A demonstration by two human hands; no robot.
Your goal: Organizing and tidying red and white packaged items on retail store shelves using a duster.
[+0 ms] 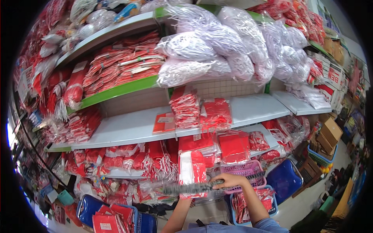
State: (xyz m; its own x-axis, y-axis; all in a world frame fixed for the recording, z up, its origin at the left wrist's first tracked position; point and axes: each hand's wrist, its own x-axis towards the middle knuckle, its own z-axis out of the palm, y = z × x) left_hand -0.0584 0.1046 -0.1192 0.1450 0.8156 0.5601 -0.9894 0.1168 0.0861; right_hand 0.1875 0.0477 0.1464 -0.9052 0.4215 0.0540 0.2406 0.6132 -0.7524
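My right hand point(228, 180) is closed on the handle of a grey, bristly duster point(186, 188), blurred along its length. The duster lies across the lower part of a clear plastic packet of red and white cloth point(192, 169). My left hand point(186, 199) is under the lower edge of that packet and appears to hold it up; its fingers are hidden behind it. A pink plastic basket point(258, 167) is behind and beside my right hand. On the shelf point(122, 123) ahead stand a stack of red and white packets point(185, 109) and another red packet point(215, 112).
Large bags of white strips point(189, 46) overhang the upper shelf. Blue baskets with red packets stand low at left point(135, 215) and right point(275, 201). Blue chairs stand at left point(84, 206) and right point(285, 180). Cardboard point(330, 134) fills a basket further right.
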